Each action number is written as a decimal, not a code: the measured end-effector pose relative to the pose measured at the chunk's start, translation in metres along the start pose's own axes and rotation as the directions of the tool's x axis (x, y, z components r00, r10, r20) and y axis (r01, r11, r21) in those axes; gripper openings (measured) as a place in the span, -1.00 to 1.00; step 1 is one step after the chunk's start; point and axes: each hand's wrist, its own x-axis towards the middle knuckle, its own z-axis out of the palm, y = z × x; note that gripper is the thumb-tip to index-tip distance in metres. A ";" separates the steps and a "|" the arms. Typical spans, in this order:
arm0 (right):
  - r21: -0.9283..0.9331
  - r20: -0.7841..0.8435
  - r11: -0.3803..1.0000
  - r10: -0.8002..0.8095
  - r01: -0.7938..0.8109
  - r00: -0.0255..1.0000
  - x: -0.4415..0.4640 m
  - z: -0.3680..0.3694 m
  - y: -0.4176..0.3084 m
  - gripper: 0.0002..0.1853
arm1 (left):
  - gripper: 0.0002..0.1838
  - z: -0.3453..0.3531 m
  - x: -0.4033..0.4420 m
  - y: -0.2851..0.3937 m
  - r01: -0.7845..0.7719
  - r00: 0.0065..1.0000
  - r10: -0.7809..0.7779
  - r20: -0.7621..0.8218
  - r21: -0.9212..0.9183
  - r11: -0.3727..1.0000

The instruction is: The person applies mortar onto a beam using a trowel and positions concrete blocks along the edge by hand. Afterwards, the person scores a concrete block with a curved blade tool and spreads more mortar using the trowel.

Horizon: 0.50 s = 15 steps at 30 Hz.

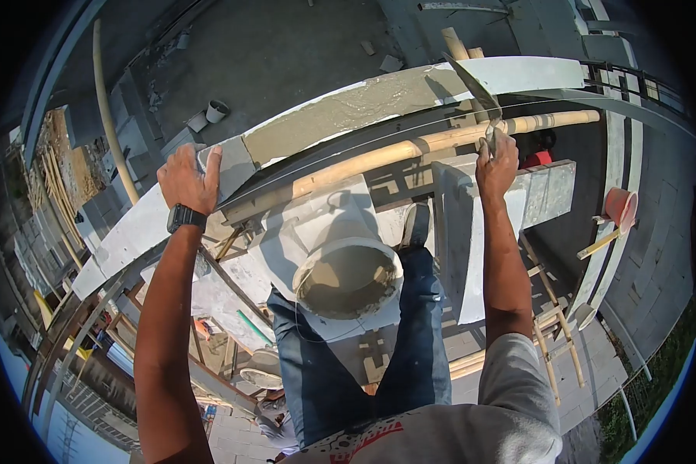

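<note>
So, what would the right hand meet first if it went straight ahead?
The right hand holds a trowel; just ahead lies a bamboo pole, likely met first, though depth is unclear and it may pass above.

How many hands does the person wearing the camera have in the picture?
2: the left hand, touching the grey block, and the right hand, holding the trowel. A person in red is mostly hidden, so other people's hands may be hidden too.

Head-worn view, facing forward, angled down
</note>
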 end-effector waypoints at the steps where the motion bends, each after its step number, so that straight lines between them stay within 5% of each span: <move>1: -0.084 0.129 0.996 0.004 0.006 0.992 0.011 -0.002 0.007 -0.58 | -0.51 0.000 0.001 0.000 0.006 1.000 -0.006 0.005 0.003 1.000; 2: -0.165 0.256 0.986 0.014 0.029 0.967 0.019 -0.003 0.016 -0.56 | -0.51 0.000 0.001 0.000 0.015 1.000 -0.015 0.011 0.005 1.000; 4: -0.118 0.232 0.991 -0.036 0.065 0.972 0.017 -0.004 0.026 -0.58 | -0.48 0.000 0.003 -0.003 0.020 1.000 -0.020 0.016 0.000 1.000; 6: 0.042 0.165 0.996 -0.083 0.077 0.983 -0.002 -0.023 0.016 -0.62 | -0.48 -0.001 0.002 0.000 0.023 1.000 -0.023 0.016 -0.021 1.000; 8: 0.281 0.279 0.960 -0.063 -0.019 0.958 -0.038 -0.068 -0.012 -0.64 | -0.47 -0.003 0.001 0.000 0.042 0.998 -0.042 0.038 0.010 0.999; 10: 0.257 0.610 0.934 0.042 -0.247 0.791 -0.077 -0.125 -0.045 -0.65 | -0.47 -0.003 0.001 0.001 0.036 0.999 -0.036 0.025 0.000 0.999; 15: 0.274 0.855 0.943 -0.150 -0.187 0.496 -0.198 -0.230 -0.099 -0.62 | -0.54 -0.002 0.001 -0.003 0.016 0.998 -0.018 0.056 0.034 0.999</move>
